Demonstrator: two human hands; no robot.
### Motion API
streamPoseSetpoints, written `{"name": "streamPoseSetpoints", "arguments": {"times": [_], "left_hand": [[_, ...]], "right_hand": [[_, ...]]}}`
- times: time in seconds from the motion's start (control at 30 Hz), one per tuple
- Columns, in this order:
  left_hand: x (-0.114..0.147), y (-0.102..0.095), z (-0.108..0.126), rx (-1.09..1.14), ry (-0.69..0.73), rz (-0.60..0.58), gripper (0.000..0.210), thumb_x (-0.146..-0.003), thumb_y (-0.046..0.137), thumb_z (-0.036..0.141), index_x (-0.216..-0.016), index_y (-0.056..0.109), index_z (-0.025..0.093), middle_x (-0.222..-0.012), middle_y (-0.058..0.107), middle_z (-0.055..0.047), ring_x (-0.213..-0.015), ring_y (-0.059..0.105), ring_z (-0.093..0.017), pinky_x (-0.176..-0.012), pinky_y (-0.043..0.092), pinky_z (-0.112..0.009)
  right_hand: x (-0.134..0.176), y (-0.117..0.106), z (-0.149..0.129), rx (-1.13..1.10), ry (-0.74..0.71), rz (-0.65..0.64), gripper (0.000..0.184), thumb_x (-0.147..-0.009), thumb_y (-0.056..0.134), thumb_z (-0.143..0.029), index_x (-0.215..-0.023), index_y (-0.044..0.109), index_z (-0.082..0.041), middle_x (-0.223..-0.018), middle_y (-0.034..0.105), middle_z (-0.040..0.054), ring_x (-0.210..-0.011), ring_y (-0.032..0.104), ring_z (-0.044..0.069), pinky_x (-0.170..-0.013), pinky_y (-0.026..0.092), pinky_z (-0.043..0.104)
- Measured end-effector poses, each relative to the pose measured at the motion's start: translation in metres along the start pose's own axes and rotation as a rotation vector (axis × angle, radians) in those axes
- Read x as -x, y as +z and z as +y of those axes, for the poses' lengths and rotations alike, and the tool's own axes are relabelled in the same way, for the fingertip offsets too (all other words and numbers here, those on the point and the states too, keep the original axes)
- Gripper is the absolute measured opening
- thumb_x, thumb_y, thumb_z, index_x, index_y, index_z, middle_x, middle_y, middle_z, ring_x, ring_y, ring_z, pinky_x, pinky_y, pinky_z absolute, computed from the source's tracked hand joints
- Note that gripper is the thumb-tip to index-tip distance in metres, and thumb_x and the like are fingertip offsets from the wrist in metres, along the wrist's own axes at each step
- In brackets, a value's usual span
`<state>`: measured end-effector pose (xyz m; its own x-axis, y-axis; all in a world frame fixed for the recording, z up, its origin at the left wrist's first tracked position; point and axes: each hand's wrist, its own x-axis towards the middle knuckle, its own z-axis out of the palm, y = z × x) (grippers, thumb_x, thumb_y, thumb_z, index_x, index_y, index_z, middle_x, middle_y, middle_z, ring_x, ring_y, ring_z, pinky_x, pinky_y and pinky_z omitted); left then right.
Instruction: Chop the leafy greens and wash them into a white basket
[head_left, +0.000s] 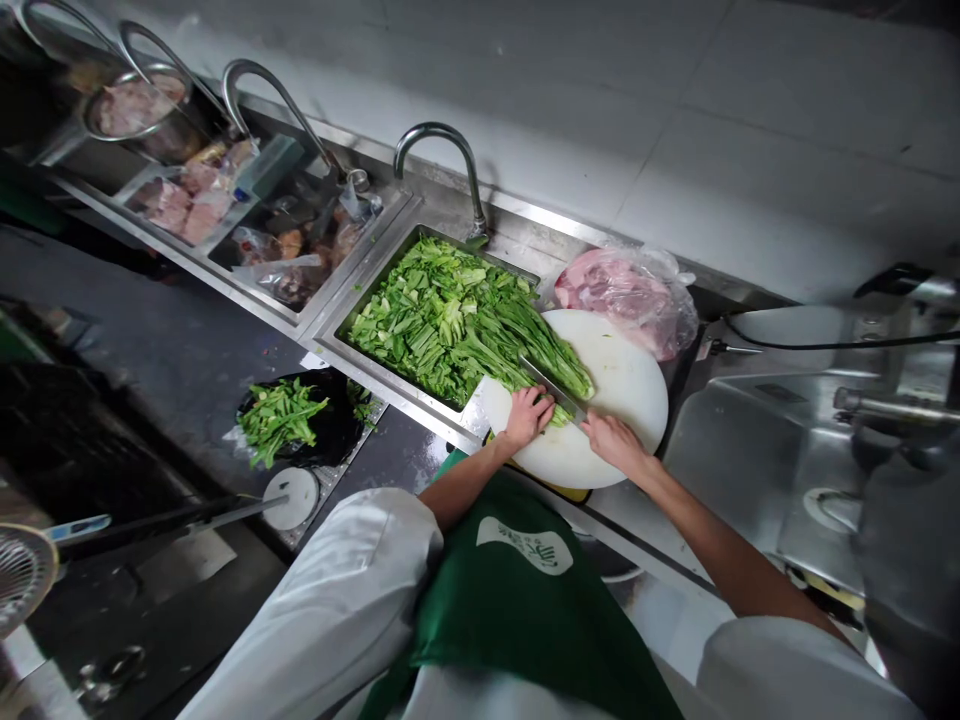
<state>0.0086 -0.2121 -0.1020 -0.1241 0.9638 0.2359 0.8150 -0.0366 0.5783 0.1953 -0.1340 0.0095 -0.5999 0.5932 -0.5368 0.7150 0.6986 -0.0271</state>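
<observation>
On a round white cutting board lies a bunch of long leafy green vegetable stalks, its left part reaching over the sink edge. My right hand grips the handle of a wide-bladed kitchen knife, whose blade rests across the greens. Close to the blade, my left hand presses down on the stalks with curled fingers. Cut leafy greens fill the sink left of the board. The knife's handle is mostly hidden inside my right hand.
Bagged raw meat sits behind the board. A curved faucet rises over the greens. Farther left, sinks hold meat and bagged food. A black bag with greens is on the left below. A metal basin lies right.
</observation>
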Motion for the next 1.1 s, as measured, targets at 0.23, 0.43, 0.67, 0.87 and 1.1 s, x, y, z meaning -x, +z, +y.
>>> {"name": "streamPoseSetpoints", "arguments": {"times": [0.23, 0.43, 0.67, 0.87, 1.1], "left_hand": [[0.024, -0.015, -0.005, 0.061, 0.086, -0.059, 0.029, -0.106, 0.045, 0.034, -0.108, 0.070, 0.020, -0.120, 0.066, -0.011, -0.109, 0.057, -0.023, -0.098, 0.044, -0.042], [0.054, -0.013, -0.003, -0.007, -0.016, 0.031, 0.029, -0.104, 0.052, 0.039, -0.114, 0.069, 0.019, -0.105, 0.065, -0.011, -0.101, 0.057, -0.023, -0.089, 0.045, -0.040], [0.051, -0.010, 0.000, -0.032, 0.016, 0.122, 0.023, -0.104, 0.052, 0.031, -0.110, 0.070, 0.019, -0.104, 0.062, -0.011, -0.099, 0.055, -0.022, -0.088, 0.043, -0.039], [0.042, -0.006, 0.001, -0.038, 0.021, 0.122, 0.021, -0.103, 0.051, 0.029, -0.104, 0.070, 0.019, -0.101, 0.062, -0.010, -0.094, 0.053, -0.022, -0.085, 0.043, -0.039], [0.042, -0.005, -0.003, -0.025, 0.002, 0.085, 0.025, -0.104, 0.049, 0.032, -0.105, 0.070, 0.020, -0.100, 0.062, -0.010, -0.093, 0.052, -0.022, -0.084, 0.045, -0.039]], "right_hand": [[0.017, 0.017, 0.012, -0.049, -0.003, 0.014, 0.032, -0.108, 0.032, -0.032, -0.117, 0.057, -0.013, -0.089, 0.072, 0.0143, -0.085, 0.071, 0.023, -0.069, 0.042, 0.029], [0.054, 0.032, 0.018, -0.002, 0.067, -0.015, 0.036, -0.108, 0.029, -0.031, -0.116, 0.059, -0.013, -0.087, 0.074, 0.0147, -0.081, 0.073, 0.023, -0.068, 0.043, 0.028], [0.095, 0.028, 0.000, 0.021, 0.112, -0.018, 0.032, -0.108, 0.031, -0.030, -0.111, 0.059, -0.015, -0.080, 0.076, 0.0123, -0.077, 0.075, 0.024, -0.065, 0.038, 0.029], [0.107, 0.027, -0.006, 0.042, 0.092, -0.010, 0.025, -0.108, 0.036, -0.028, -0.110, 0.058, -0.018, -0.082, 0.077, 0.0092, -0.079, 0.075, 0.023, -0.066, 0.038, 0.028], [0.099, 0.034, 0.000, 0.042, 0.058, -0.018, 0.027, -0.108, 0.035, -0.028, -0.112, 0.059, -0.016, -0.078, 0.076, 0.0099, -0.077, 0.075, 0.025, -0.066, 0.038, 0.030]]}}
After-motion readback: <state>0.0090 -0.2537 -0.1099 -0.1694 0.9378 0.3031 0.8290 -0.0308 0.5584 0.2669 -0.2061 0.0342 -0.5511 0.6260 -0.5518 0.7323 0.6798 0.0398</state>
